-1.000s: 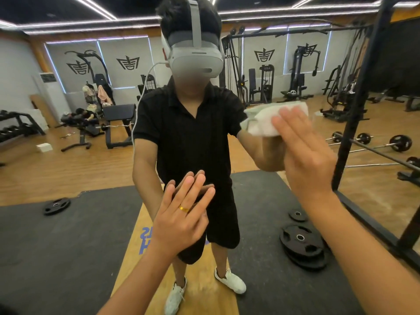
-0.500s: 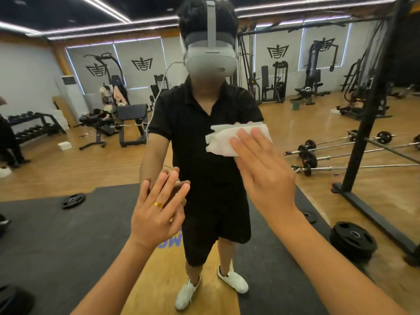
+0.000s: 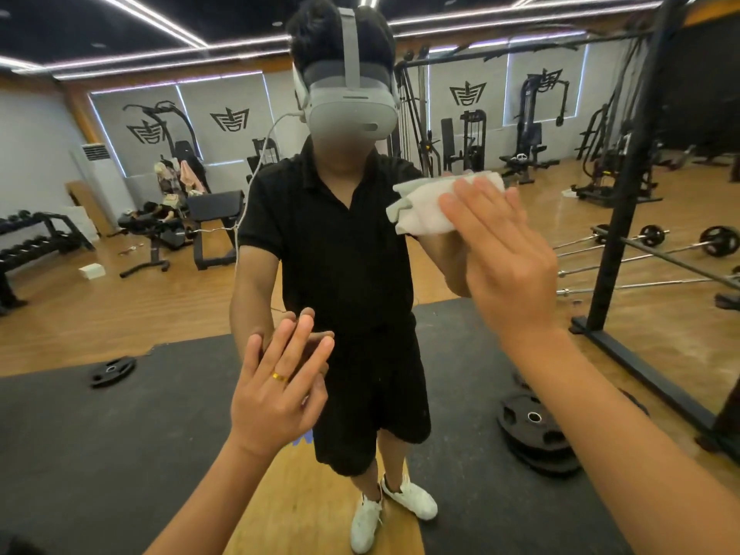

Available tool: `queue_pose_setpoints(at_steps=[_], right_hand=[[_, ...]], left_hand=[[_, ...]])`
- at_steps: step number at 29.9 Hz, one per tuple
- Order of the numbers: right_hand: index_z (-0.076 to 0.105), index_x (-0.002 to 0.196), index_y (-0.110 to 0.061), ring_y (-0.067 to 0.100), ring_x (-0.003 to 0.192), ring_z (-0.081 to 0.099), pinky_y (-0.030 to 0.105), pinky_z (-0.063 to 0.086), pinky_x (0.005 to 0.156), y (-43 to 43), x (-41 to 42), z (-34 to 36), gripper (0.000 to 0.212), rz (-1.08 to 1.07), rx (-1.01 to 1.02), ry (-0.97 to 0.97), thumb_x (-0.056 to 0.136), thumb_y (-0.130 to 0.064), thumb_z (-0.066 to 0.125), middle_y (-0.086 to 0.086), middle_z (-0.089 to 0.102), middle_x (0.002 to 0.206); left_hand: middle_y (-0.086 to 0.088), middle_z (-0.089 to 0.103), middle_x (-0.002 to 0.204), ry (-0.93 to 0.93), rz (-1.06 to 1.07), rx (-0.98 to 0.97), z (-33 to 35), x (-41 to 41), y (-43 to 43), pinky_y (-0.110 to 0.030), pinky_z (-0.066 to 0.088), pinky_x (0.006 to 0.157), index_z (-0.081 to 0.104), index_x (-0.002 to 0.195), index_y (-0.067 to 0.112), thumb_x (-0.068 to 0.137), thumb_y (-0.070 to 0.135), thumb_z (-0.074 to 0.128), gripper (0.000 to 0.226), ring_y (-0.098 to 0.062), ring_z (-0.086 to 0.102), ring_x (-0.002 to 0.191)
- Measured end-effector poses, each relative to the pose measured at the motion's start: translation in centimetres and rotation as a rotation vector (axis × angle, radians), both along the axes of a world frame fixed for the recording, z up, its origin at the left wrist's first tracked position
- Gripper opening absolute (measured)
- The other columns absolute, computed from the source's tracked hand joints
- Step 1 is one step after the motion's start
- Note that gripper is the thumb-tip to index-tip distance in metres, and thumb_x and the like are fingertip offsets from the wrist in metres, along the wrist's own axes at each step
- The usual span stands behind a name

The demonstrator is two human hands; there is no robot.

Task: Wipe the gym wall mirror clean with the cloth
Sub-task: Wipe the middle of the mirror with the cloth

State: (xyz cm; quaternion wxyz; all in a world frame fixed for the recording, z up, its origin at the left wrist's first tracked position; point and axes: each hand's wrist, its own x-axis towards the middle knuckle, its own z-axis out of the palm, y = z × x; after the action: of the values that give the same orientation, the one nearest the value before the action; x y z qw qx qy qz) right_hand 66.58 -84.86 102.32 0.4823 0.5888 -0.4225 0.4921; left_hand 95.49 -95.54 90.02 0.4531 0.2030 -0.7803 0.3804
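Trainee: Cloth (image 3: 424,210) position at this step?

Instructor: Flat against the mirror (image 3: 120,314), right of centre and high, over the shoulder of the reflected figure. The right hand (image 3: 508,266) presses it to the glass with fingers (image 3: 476,206) straight and close together. The cloth's left part bunches out past the fingertips. Nothing is pinched.

Trainee: And the left hand?

Instructor: Left hand (image 3: 276,390) lies flat on the glass lower down, fingers spread, ring (image 3: 280,377) visible, meeting its own reflection. It holds nothing. Judged function: bracing.

Trainee: What has changed in the last second?

Instructor: Cloth travel. One second ago the cloth sat further right, clear of the reflected torso. Half a second ago it covered the reflected chest. Now it is back out at the shoulder. The left hand has kept its place low on the glass throughout. The view shifts with the head, so exact travel cannot be stated.

Trainee: Meaning for the task?

Instructor: Wiping is under way, in side-to-side strokes across one band at chest height. Only this band shows coverage. The glass above, below and toward the rack (image 3: 624,218) likely remains to be done. No streaks or dirt can be made out, so cleanliness cannot be confirmed. The bracing palm may leave prints, so that patch probably needs a final pass.
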Motion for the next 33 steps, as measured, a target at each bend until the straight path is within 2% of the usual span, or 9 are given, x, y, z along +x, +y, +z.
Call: queue_pose_setpoints(at_steps=[5, 9, 13, 17, 20, 22, 24, 27, 33], right_hand=[[0.053, 0.142, -0.010, 0.034, 0.141, 0.049, 0.034, 0.036, 0.121, -0.2, 3.5, -2.5, 0.036, 0.050, 0.046, -0.156, 0.106, -0.005, 0.052, 0.010, 0.053, 0.148], [0.059, 0.139, -0.009, 0.032, 0.140, 0.052, 0.045, 0.044, 0.116, 0.0, 3.3, -5.3, 0.045, 0.001, 0.117, 0.070, 0.097, 0.002, 0.070, 0.011, 0.055, 0.146], [0.063, 0.136, -0.008, 0.032, 0.136, 0.056, 0.043, 0.053, 0.106, 1.1, -0.2, -2.3, 0.036, -0.067, 0.099, 0.194, 0.100, -0.003, 0.067, 0.012, 0.060, 0.143], [0.064, 0.135, -0.005, 0.034, 0.135, 0.056, 0.037, 0.045, 0.115, 1.8, -4.0, 1.6, 0.029, -0.095, -0.015, -0.033, 0.109, -0.009, 0.053, 0.009, 0.057, 0.143], [0.062, 0.136, -0.004, 0.037, 0.136, 0.054, 0.036, 0.044, 0.115, 1.0, -1.9, 0.0, 0.030, -0.058, -0.030, -0.194, 0.109, -0.013, 0.052, 0.011, 0.056, 0.144], [0.061, 0.138, -0.010, 0.034, 0.135, 0.056, 0.035, 0.049, 0.110, 0.7, 0.4, -3.3, 0.034, -0.064, 0.009, -0.125, 0.104, -0.008, 0.063, 0.011, 0.057, 0.144], [0.064, 0.136, -0.012, 0.029, 0.133, 0.058, 0.037, 0.053, 0.106, 1.0, 0.5, -5.4, 0.038, -0.030, 0.065, 0.077, 0.099, -0.004, 0.069, 0.009, 0.059, 0.143], [0.067, 0.132, -0.010, 0.026, 0.131, 0.060, 0.040, 0.057, 0.102, 1.5, -2.4, -3.5, 0.035, -0.008, 0.089, 0.259, 0.099, -0.004, 0.070, 0.011, 0.063, 0.140], [0.058, 0.138, -0.009, 0.033, 0.134, 0.057, 0.038, 0.046, 0.114, 2.3, -6.2, 2.1, 0.034, 0.034, 0.056, 0.116, 0.104, -0.006, 0.061, 0.009, 0.056, 0.143]], left_hand=[[-0.009, 0.022, 0.170, -0.019, -0.018, 0.002, 0.1, 0.2, 0.1, -0.050, 0.013, 0.128, 0.043, 0.152, 0.018, 0.102, 0.026, 0.046, 0.051, -0.030, 0.022, 0.156], [-0.009, 0.021, 0.170, -0.018, -0.034, 0.007, 0.1, 0.2, -0.1, -0.050, 0.012, 0.128, 0.044, 0.151, 0.017, 0.101, 0.024, 0.048, 0.051, -0.030, 0.022, 0.156], [-0.010, 0.024, 0.169, -0.020, -0.029, 0.004, 0.0, 0.3, -0.2, -0.051, 0.013, 0.128, 0.047, 0.150, 0.016, 0.098, 0.022, 0.051, 0.052, -0.031, 0.025, 0.156], [-0.013, 0.030, 0.167, -0.010, -0.016, -0.004, 0.0, 0.2, -0.3, -0.052, 0.014, 0.127, 0.049, 0.149, 0.015, 0.098, 0.022, 0.051, 0.052, -0.032, 0.026, 0.155], [-0.017, 0.041, 0.158, 0.005, -0.016, -0.008, 0.0, 0.1, -0.2, -0.052, 0.015, 0.127, 0.050, 0.148, 0.015, 0.098, 0.022, 0.049, 0.051, -0.031, 0.026, 0.155], [-0.016, 0.038, 0.161, 0.010, 0.008, -0.026, 0.0, -0.1, -0.2, -0.053, 0.017, 0.126, 0.048, 0.150, 0.015, 0.098, 0.022, 0.048, 0.052, -0.030, 0.026, 0.155], [-0.011, 0.030, 0.167, 0.014, 0.016, -0.041, 0.0, -0.2, -0.1, -0.053, 0.017, 0.125, 0.046, 0.151, 0.016, 0.098, 0.022, 0.047, 0.053, -0.030, 0.026, 0.156], [-0.009, 0.025, 0.169, 0.004, 0.019, -0.048, 0.0, 0.0, -0.1, -0.052, 0.015, 0.126, 0.042, 0.153, 0.017, 0.100, 0.023, 0.045, 0.054, -0.029, 0.024, 0.156], [-0.009, 0.024, 0.169, 0.003, 0.051, -0.057, -0.1, -0.2, -0.1, -0.051, 0.014, 0.126, 0.040, 0.155, 0.018, 0.098, 0.025, 0.046, 0.058, -0.030, 0.023, 0.156]])
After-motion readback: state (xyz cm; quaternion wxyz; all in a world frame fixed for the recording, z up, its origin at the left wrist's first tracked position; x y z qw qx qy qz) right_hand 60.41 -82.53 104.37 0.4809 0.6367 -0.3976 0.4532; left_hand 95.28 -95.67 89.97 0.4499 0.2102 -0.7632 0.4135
